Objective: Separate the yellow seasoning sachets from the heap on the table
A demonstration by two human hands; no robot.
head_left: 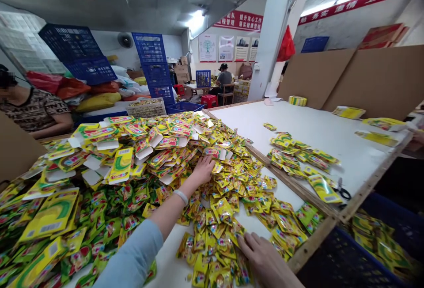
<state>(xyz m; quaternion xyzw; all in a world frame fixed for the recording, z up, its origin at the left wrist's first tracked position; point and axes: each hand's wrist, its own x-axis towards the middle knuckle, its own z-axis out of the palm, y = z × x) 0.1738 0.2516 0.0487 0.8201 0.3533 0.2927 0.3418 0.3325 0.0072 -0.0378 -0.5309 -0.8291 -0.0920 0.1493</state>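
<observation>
My left hand (pixel 202 169) reaches into sachet heap (pixel 185 155) mid-frame, fingers spread flat. My right hand (pixel 265 259), lower right, open, presses loose sachets (pixel 215 230) on desk (pixel 288 193). Most unsorted; small batch (pixel 298 157) set aside right.

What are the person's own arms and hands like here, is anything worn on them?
Both hands are bare, with no gloves. The left hand comes from an arm in a light blue sleeve pushed up to about the elbow, with a thin pale band round the wrist. Only the back and fingers of the right hand show at the bottom edge; no sleeve, ring or watch is visible there.
</observation>
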